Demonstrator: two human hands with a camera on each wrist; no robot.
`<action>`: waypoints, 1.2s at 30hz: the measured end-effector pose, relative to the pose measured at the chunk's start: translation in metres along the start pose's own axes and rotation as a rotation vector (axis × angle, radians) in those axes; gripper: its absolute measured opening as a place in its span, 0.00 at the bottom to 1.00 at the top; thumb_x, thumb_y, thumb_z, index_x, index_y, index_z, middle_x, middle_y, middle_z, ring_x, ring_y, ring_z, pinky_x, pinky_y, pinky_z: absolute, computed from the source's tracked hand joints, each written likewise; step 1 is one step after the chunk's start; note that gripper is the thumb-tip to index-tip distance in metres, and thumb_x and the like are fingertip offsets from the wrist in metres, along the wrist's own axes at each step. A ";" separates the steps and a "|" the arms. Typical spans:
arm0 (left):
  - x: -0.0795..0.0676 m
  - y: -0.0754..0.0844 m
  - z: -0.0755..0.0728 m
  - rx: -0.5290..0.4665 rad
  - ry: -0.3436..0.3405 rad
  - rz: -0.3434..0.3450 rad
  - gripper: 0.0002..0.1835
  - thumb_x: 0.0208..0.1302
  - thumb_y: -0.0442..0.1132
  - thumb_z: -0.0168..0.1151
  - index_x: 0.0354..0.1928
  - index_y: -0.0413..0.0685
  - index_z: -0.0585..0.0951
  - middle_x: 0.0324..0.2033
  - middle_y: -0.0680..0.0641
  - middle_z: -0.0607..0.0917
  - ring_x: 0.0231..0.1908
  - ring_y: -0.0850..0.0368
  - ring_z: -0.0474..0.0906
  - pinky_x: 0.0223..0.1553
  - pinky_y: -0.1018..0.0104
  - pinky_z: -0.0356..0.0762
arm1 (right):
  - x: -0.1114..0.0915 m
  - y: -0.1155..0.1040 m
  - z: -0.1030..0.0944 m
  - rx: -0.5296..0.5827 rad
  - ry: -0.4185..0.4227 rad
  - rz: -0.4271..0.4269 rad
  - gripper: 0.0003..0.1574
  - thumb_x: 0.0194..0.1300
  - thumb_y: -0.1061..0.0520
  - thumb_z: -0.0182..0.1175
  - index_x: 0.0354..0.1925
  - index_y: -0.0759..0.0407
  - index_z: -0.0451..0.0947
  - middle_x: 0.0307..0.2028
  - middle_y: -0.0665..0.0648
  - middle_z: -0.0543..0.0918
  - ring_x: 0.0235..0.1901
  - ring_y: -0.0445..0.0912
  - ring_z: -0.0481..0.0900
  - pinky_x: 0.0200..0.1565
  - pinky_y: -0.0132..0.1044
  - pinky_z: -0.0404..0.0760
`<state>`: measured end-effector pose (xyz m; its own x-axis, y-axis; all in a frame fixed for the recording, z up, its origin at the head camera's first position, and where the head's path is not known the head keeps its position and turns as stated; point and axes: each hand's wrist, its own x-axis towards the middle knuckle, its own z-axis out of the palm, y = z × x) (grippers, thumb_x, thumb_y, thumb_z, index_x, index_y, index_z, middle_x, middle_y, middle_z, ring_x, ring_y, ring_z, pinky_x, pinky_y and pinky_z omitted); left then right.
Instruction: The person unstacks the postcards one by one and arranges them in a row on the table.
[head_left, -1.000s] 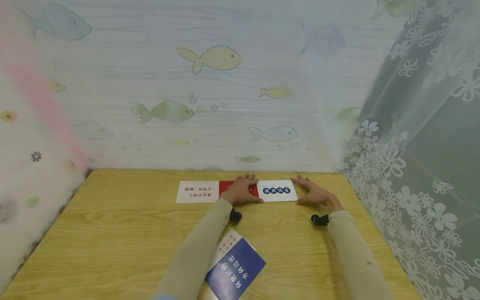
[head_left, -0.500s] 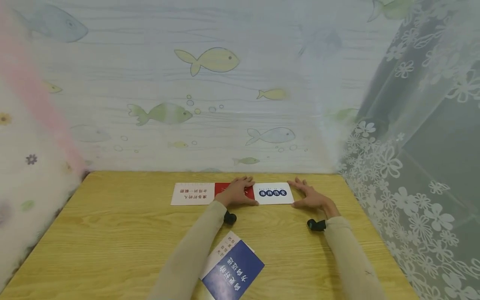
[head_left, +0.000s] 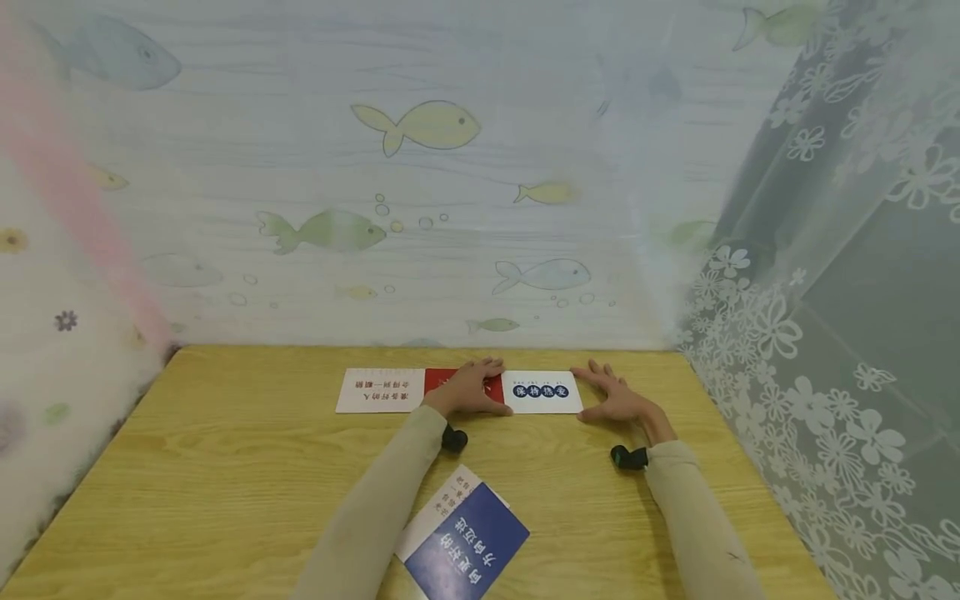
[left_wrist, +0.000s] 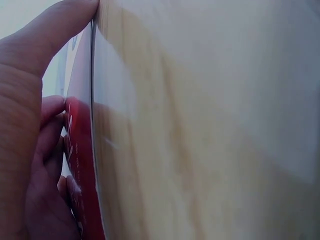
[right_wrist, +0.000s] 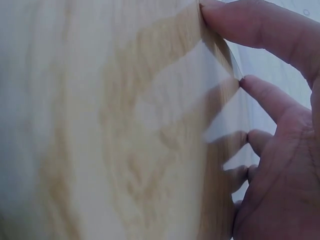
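Observation:
Three cards form a row along the back of the table in the head view: a pale printed card (head_left: 378, 390), a red card (head_left: 437, 381) and a white card (head_left: 542, 403) with blue dots. My left hand (head_left: 468, 390) lies across the red card, hiding much of it, with fingertips and thumb by its seam with the white card. In the left wrist view, the thumb (left_wrist: 65, 25) touches the cards' near edge. My right hand (head_left: 624, 402) spans the white card's right end, fingertips and thumb at its two corners. The thumb (right_wrist: 250, 22) and spread fingers show in the right wrist view.
A blue card (head_left: 472, 542) overlaps a pale card (head_left: 435, 518) near the front of the wooden table (head_left: 210, 500), beside the left sleeve. Behind the table hangs a fish-patterned curtain (head_left: 450, 192). Flowered lace (head_left: 810, 417) borders the right side.
Both hands and the card row have slid slightly left along the table, with the cards still edge to edge. The two front cards have stayed in place.

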<state>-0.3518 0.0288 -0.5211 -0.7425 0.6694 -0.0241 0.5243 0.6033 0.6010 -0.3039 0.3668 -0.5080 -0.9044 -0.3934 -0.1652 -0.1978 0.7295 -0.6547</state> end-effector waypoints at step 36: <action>-0.008 -0.006 -0.005 -0.147 0.033 -0.023 0.50 0.56 0.58 0.74 0.77 0.48 0.64 0.79 0.47 0.58 0.80 0.44 0.47 0.77 0.44 0.53 | 0.002 0.002 0.005 -0.022 0.022 0.020 0.62 0.61 0.45 0.72 0.81 0.55 0.48 0.80 0.71 0.34 0.77 0.69 0.23 0.71 0.71 0.22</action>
<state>-0.3508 0.0178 -0.5205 -0.7683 0.6399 -0.0139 0.4424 0.5467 0.7109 -0.3039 0.3651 -0.5132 -0.9164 -0.3661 -0.1618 -0.1872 0.7494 -0.6351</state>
